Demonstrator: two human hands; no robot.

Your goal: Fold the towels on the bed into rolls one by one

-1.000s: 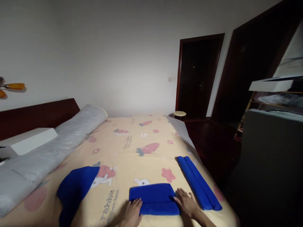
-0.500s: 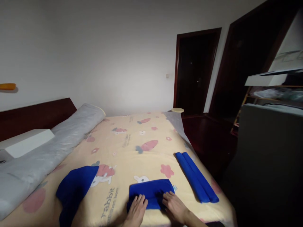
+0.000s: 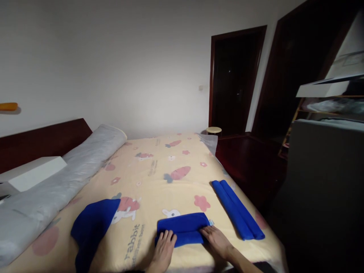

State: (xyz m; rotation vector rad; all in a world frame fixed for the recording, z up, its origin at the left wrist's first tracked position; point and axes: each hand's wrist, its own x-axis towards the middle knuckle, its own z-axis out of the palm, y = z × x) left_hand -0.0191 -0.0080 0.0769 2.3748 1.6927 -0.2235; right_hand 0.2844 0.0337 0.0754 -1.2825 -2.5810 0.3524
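A blue cloth lies folded on the bed, with a crease along its middle and a small pale tag at its right end. My left hand is on its near left corner, fingers bent over the folded edge, thumb hidden. At the right end my right hand has its fingers closed over the cloth near the crease. To the right lies another blue cloth, rolled from both sides into two parallel rolls. On the left a third blue cloth lies loose and crumpled, partly in shadow.
The bed carries a yellow sheet with rabbit and carrot prints. A grey rolled bedding bundle and a white box lie along the headboard. A round stool stands beyond the far edge; a dark cabinet stands at right.
The near part of the middle cloth now lies folded up to the crease. My right hand has shifted slightly right and flattened; my left hand stays at the left corner. The view moved slightly.
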